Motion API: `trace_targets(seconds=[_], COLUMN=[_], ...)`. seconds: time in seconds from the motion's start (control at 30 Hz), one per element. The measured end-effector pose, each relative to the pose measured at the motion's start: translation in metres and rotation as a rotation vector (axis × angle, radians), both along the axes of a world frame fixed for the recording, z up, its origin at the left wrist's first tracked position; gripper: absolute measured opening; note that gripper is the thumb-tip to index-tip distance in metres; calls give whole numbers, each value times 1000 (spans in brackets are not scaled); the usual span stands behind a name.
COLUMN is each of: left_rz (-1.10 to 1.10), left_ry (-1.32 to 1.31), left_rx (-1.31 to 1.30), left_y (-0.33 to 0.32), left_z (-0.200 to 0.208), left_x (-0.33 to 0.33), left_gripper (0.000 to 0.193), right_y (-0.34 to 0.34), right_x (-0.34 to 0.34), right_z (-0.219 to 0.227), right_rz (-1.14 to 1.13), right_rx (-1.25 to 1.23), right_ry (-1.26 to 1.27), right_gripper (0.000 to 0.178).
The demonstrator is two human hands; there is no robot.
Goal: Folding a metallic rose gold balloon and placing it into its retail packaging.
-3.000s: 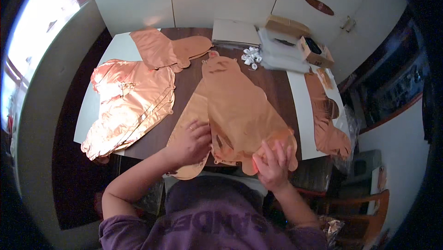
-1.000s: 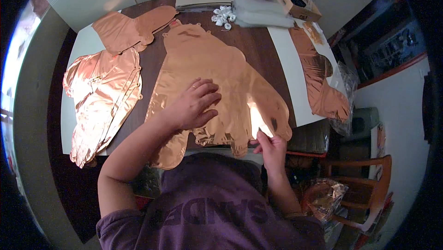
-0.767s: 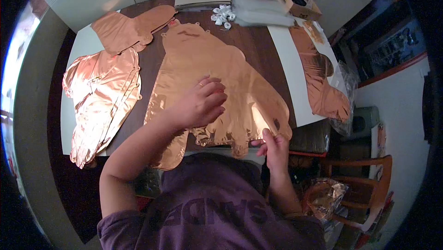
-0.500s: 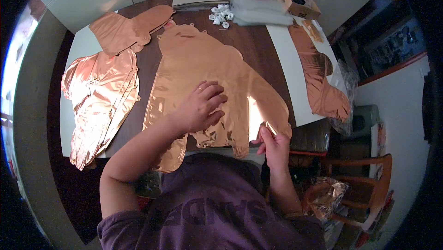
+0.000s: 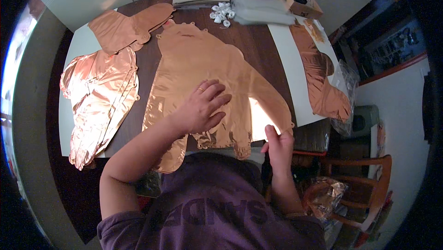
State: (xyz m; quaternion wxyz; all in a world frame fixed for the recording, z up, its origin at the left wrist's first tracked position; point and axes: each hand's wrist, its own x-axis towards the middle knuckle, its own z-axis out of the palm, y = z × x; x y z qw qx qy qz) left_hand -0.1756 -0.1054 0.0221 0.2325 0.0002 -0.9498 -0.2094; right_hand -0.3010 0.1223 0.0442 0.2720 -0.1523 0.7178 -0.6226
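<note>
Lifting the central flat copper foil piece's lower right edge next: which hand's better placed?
Probably the right hand: it is at that edge; the left hand is farther in, over the copper foil piece.

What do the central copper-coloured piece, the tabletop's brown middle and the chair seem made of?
Copper-coloured piece: probably thin metallised film, shiny, judging by its bright glare and fine creases.
Brown middle: wood or laminate, fairly dull, faintly streaked; I cannot tell which.
Chair: likely varnished wood, from its orange-brown colour and slatted back.
</note>
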Motion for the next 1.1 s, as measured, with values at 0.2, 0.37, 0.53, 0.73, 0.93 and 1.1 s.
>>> trace_targets(seconds=[0.2,0.37,0.53,0.73,0.93,1.1], left_rz=[30,22,7,-3,35,16], left_ry=[-67,14,-147,-183,-120,-183], left_rx=[-41,-63,-195,-63,-66,-157], left_y=[1,-1,-7,-3,-1,-8], left_z=[0,-10,-3,3,-1,-9], left_x=[1,-2,4,4,3,6], left_gripper=[49,56,82,75,63,73], right_y=[-18,-17,-22,-34,-54,-55], right_x=[11,25,16,-38,-32,-30], right_z=[3,-2,3,3,-15,-12], right_rz=[43,439,835,575,771,799], right_rx=[16,-33,-173,92,237,241], right_ry=[746,1301,1085,1150,1298,1361], right_gripper=[26,25,22,29,49,56])
